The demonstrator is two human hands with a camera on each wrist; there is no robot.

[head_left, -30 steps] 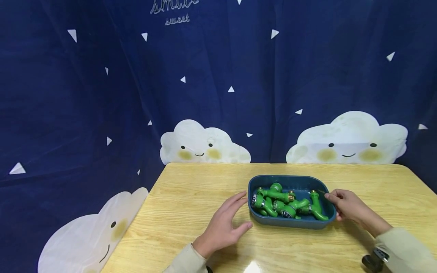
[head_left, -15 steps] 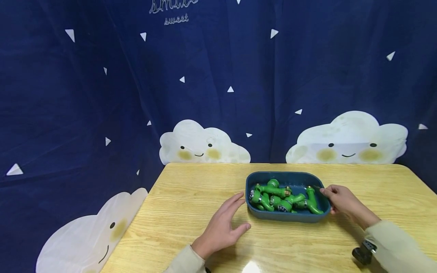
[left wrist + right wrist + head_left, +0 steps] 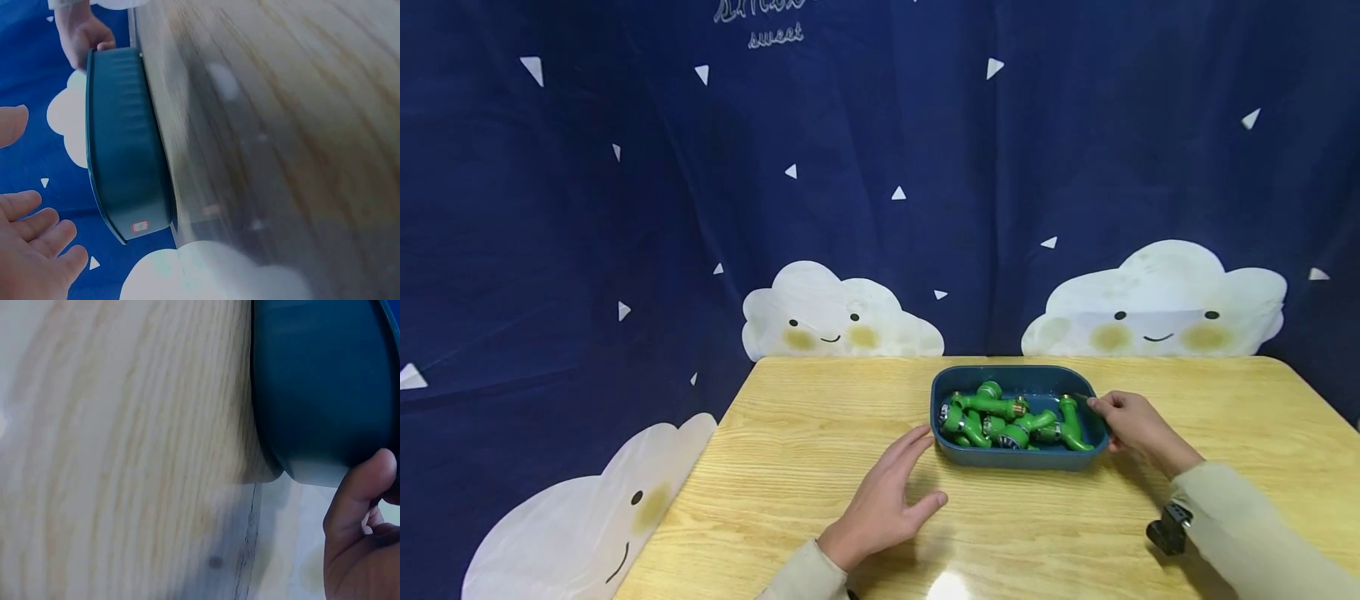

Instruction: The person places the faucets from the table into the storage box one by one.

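A dark teal oblong tub (image 3: 1022, 458) stands on the table, holding several green taps (image 3: 988, 407) with brass-coloured ends, heaped mostly toward its left side. My right hand (image 3: 1138, 425) pinches the rim at the tub's right end; in the right wrist view its thumb (image 3: 369, 478) lies against the outer wall. Near the left end is my left hand (image 3: 883, 504), fingers extended and thumb spread. The left wrist view shows a gap between these fingers (image 3: 53, 237) and the tub's side (image 3: 125, 137). Some taps are partly hidden under others.
The wooden table (image 3: 820, 417) reaches back to a dark blue curtain (image 3: 850, 125) printed with clouds and triangles. A small white label (image 3: 140, 225) is stuck on the tub's side. A black device (image 3: 1168, 529) sits at the right wrist.
The tub has slid away toward the back of the table and a little to the left, with my right hand keeping its grip. My left hand has stayed nearly in place.
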